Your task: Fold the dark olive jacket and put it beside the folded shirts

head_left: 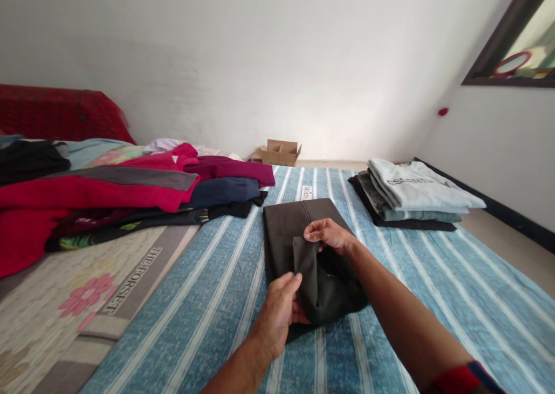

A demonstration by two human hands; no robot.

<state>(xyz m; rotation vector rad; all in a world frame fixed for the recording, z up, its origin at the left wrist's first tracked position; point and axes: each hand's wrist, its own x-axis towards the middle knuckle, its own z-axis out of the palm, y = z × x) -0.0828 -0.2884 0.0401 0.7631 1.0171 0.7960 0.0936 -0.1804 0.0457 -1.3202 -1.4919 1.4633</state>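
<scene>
My left hand (281,301) pinches the near side of a raised flap on the dark grey, folded cloth garment (280,226), lying on the blue, white-striped sheet (217,290); my right hand (330,235) pinches its top edge. I'd keep both grips gentle and the edge straight, avoiding creases. My fingers cover parts of the flap; the garment's underside is hidden.

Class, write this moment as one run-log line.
left hand: holds garment | right hand: pinches its flap | garment: partly folded, on striped sheet | stack: to right | loose clothes: to left
</scene>
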